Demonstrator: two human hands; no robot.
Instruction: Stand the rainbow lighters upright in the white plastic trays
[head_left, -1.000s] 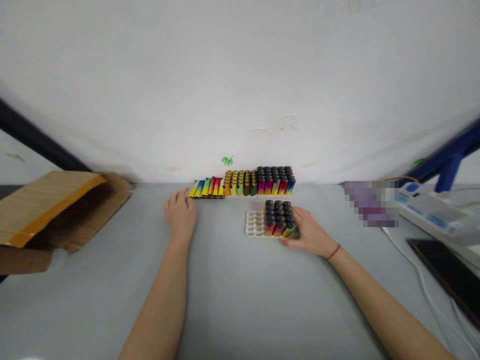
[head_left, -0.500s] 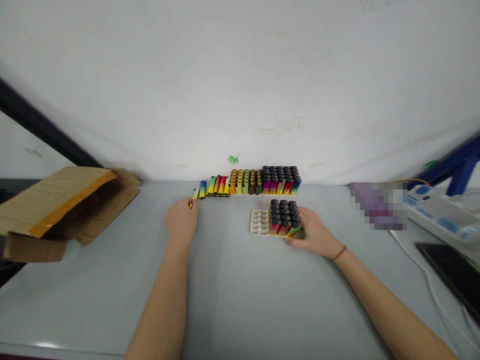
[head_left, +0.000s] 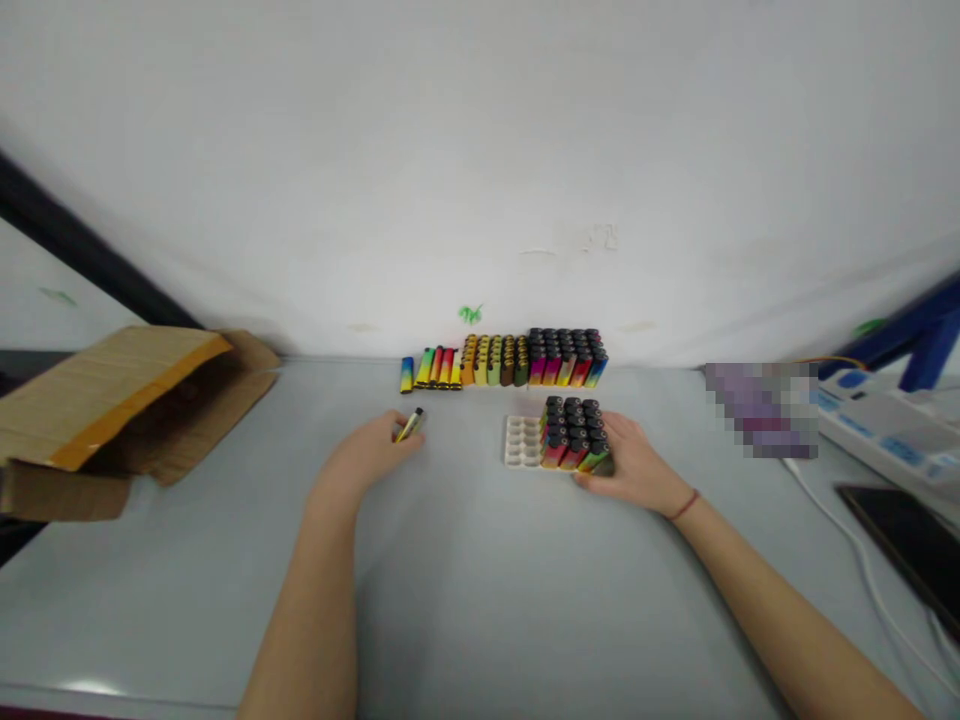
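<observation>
My left hand [head_left: 373, 446] is closed around a yellow lighter [head_left: 410, 424], held tilted above the table with its dark end up. My right hand [head_left: 636, 468] wraps the right end of a white tray [head_left: 523, 442] with round cells, its fingers against the lighters there. Upright lighters [head_left: 574, 436] with black tops and colourful bodies fill the tray's middle and right part. Two columns of cells at its left hold nothing. By the wall, several colourful lighters [head_left: 439, 368] lie flat, with a blue and yellow lighter [head_left: 407, 375] at their left end.
Standing lighters with yellow-and-black tops [head_left: 495, 361] and a black-topped block [head_left: 566, 358] line the wall. A cardboard box [head_left: 112, 395] gapes at the left. At the right are a blurred-out item [head_left: 761, 410], a power strip [head_left: 881, 425], a phone [head_left: 904, 535] and a white cable [head_left: 861, 570].
My left hand has lifted the yellow lighter from the left end of the row and brought it nearer and to the right. My right hand stays at the tray.
</observation>
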